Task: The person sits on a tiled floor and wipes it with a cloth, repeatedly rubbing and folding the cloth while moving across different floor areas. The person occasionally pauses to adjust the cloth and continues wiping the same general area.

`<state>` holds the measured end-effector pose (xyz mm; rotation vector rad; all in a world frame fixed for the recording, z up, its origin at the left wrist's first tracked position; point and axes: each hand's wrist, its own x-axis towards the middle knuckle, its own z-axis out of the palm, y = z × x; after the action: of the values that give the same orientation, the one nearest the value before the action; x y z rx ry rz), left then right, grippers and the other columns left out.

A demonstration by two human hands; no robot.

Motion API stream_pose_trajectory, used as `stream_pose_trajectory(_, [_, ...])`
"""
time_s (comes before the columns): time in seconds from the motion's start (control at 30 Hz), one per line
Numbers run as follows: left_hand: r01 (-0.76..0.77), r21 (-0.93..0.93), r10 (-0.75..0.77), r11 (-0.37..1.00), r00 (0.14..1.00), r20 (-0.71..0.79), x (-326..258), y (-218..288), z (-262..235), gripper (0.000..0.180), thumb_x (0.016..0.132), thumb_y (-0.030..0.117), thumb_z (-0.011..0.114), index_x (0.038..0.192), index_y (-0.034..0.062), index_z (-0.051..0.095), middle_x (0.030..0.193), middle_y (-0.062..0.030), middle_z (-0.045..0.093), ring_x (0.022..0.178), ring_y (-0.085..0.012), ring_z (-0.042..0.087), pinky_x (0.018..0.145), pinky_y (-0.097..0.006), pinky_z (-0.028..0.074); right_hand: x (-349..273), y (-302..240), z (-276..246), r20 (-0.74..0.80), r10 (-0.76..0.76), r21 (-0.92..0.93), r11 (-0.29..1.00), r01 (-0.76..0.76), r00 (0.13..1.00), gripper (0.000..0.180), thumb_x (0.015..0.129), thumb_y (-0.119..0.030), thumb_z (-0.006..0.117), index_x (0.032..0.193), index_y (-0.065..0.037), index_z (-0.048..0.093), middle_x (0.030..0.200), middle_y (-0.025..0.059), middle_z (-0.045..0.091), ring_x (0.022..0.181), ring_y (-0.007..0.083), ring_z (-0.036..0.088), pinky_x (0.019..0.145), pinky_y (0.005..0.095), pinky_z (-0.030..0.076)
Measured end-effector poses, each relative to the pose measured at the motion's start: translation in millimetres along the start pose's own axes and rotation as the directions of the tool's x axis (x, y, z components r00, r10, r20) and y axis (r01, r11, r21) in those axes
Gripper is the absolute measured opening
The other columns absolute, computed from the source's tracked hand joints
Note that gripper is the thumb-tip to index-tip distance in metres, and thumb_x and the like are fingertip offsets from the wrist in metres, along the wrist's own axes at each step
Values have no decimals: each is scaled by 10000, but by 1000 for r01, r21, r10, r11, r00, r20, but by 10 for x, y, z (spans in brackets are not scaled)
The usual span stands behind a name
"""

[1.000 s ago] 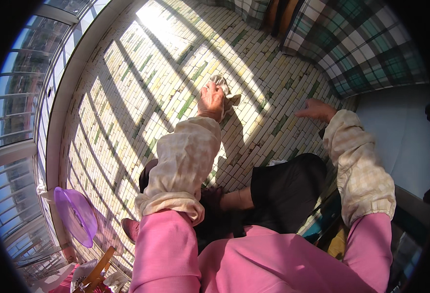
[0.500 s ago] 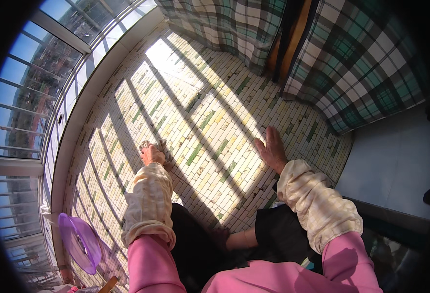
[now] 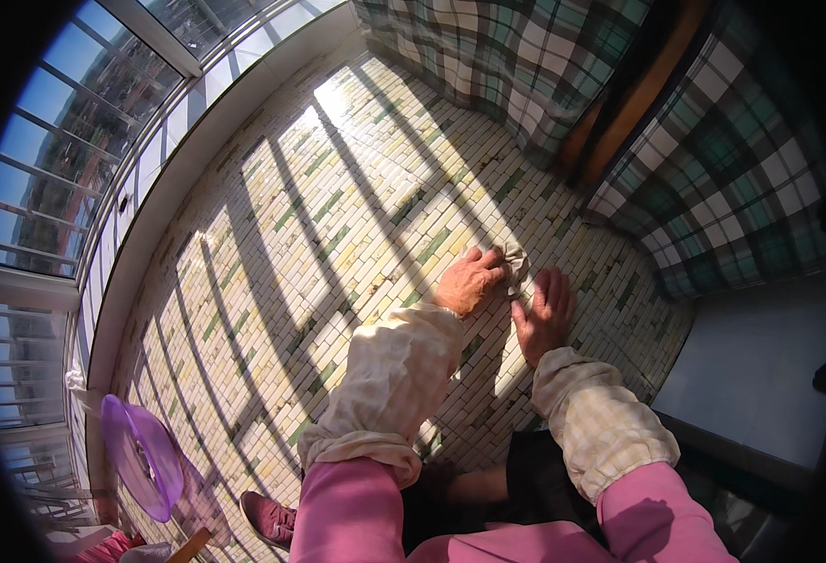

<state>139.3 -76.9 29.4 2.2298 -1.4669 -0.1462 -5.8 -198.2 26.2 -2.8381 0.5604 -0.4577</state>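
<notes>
My left hand [image 3: 470, 282] is closed over a crumpled light-coloured cloth [image 3: 516, 265] and presses it on the tiled floor [image 3: 366, 235]. Part of the cloth sticks out past the fingers, toward my other hand. Close beside it, my right hand [image 3: 546, 319] rests on the floor with its fingers stretched out and nothing in them. Its thumb is just below the cloth's edge; whether they touch I cannot tell. Loose cream checked sleeve covers [image 3: 390, 375] are over both forearms.
Green and white plaid curtains [image 3: 713, 169] hang at the right, with a pale smooth slab [image 3: 751, 357] below. A low white ledge [image 3: 145, 225] and barred windows run along the left. A purple plastic basin [image 3: 136, 460] stands lower left, near a dark red shoe [image 3: 267, 519].
My left hand has swept the cloth across the floor to the right, up to my right hand. My right hand sits slightly lower in view. The dark red shoe has come into view.
</notes>
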Motion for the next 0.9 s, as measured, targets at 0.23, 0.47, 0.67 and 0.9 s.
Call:
stream_pose_trajectory(0.23, [618,275,-597,736,785,-167,-471,-1095,-799,414,806,136,586,1214,162,526,1230,-73,492,1023,-318,494,851,-414,448,19,-35,-38,5,9,-3,1000,-9,1000,722,764,-288,678,1326,12,340,1373,206,339,1280,367,305,1046,488,232])
stream_pose_trajectory(0.47, [936,167,-920,309,338,-196,-962,-1656,-1113,447,797,123,568,1237,191,525,1177,-125,472,1073,-359,461,905,-435,421,38,-22,-41,33,21,-33,999,-20,999,736,751,-340,677,1309,16,355,1372,211,342,1277,377,307,1046,503,231])
stream_pose_trajectory(0.67, [525,159,-455,836,826,-334,-81,-1256,-498,325,793,70,502,1107,131,561,1170,-121,474,918,-367,444,867,-411,400,35,-12,-6,47,13,-41,999,-11,999,740,751,-341,676,1311,16,348,1376,216,333,1279,381,303,1042,506,230])
stream_pose_trajectory(0.9, [20,-35,-20,999,1000,13,-89,-182,-258,281,782,177,579,1063,161,569,1148,-23,476,918,-292,461,820,-345,438,7,-16,1,21,-6,-38,999,7,1000,759,747,-339,684,1324,15,341,1380,215,329,1283,370,303,1044,498,231])
